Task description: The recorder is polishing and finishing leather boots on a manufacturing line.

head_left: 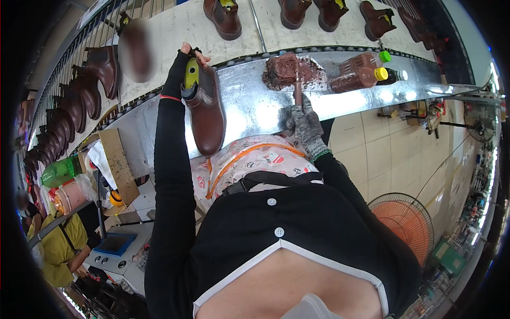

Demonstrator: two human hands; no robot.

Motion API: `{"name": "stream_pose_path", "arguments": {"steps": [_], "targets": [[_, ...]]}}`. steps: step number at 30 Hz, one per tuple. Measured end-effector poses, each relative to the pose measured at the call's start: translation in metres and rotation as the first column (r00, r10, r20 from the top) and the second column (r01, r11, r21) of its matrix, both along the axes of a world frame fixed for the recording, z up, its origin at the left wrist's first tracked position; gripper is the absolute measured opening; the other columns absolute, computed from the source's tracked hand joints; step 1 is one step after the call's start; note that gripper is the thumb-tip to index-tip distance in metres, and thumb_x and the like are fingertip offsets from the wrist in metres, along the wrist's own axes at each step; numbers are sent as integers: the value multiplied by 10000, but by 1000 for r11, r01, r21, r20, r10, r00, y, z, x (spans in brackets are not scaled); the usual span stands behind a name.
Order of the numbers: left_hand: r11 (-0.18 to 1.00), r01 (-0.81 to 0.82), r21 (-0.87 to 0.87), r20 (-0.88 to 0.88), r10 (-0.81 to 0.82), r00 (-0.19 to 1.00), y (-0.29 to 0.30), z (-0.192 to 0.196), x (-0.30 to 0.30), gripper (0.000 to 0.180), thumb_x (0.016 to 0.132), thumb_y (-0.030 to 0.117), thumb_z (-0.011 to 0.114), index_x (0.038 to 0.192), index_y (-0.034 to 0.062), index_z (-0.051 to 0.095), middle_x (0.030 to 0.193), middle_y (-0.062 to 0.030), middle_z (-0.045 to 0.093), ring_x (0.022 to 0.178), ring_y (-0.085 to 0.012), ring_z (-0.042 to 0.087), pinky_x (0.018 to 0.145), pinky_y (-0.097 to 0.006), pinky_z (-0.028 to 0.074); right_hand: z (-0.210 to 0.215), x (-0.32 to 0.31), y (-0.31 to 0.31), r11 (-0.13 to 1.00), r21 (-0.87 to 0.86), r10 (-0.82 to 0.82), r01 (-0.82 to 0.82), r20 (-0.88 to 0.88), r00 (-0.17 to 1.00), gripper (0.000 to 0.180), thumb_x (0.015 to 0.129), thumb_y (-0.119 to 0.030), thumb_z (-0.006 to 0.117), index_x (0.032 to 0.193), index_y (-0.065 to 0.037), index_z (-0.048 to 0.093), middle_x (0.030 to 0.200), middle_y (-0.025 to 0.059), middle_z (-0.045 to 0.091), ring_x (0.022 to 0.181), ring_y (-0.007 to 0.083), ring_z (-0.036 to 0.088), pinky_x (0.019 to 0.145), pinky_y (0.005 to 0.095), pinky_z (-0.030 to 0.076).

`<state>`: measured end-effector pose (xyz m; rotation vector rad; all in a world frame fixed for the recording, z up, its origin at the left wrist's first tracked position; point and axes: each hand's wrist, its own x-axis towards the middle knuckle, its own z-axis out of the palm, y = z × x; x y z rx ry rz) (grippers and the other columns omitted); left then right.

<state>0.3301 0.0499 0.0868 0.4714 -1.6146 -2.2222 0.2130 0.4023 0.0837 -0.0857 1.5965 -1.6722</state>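
My left hand point(195, 55), in a black fingerless sleeve, grips the upper shaft of a brown leather ankle boot point(207, 119). The boot has a yellow-green lining, and its toe points toward me over the metal ledge's near edge. A grey knit glove covers my right hand point(306, 125), which is closed round a slim brown-stained tool point(298, 95), perhaps a brush. Its far end meets a lumpy, brown-stained pad point(281, 70) lying on the ledge; the tip is too indistinct to make out.
Bottles of brown liquid point(357, 80) with coloured caps lie right of the pad on the metal ledge point(249, 101). Beyond runs a pale conveyor belt point(175, 26) carrying several brown boots point(223, 18). More boots point(85, 93) line its left side. An orange fan point(402, 223) stands at right.
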Motion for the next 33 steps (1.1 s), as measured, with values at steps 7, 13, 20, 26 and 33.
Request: {"name": "stream_pose_path", "arguments": {"steps": [7, 13, 20, 26, 33], "targets": [[999, -42, 10, -8, 42, 999, 1, 1, 1, 634, 968, 558, 416, 709, 5, 587, 704, -118, 584, 910, -260, 590, 831, -341, 454, 6, 5, 12, 981, 164, 89, -98, 64, 994, 426, 893, -60, 627, 1265, -55, 420, 909, 55, 606, 595, 95, 553, 464, 260, 466], [999, -52, 7, -42, 52, 998, 4, 1, 1, 647, 956, 575, 431, 735, -8, 605, 719, -122, 595, 856, -246, 597, 791, -339, 470, 1, 2, 4, 997, 65, 54, -35, -312, 949, 633, 884, -32, 629, 1429, -107, 317, 910, 51, 565, 748, 114, 597, 609, 265, 532], [999, -44, 14, 45, 43, 998, -3, -2, 10, 813, 897, 736, 310, 718, 2, 611, 705, -105, 598, 839, -227, 570, 802, -313, 421, 6, 7, 9, 998, -55, 35, -30, 97, 995, 726, 898, 23, 560, 1479, -255, 225, 839, 45, 575, 609, 85, 548, 479, 206, 456], [990, -44, -131, -18, 42, 999, 14, 19, 31, 932, 797, 848, 219, 638, 17, 609, 655, -83, 612, 637, -190, 560, 725, -291, 447, 27, 10, 7, 993, -105, -56, 48, -71, 996, 701, 906, 5, 543, 1489, -181, 201, 856, 71, 603, 522, 61, 506, 424, 186, 423], [877, 9, -480, -494, -279, 823, 35, 75, 61, 936, 784, 858, 167, 639, 48, 614, 628, -53, 576, 803, -197, 510, 979, -427, 279, 26, 13, 6, 978, -177, -153, 109, -262, 953, 345, 931, -71, 558, 1232, -45, 392, 884, 106, 622, 476, 83, 535, 348, 229, 445]]}}
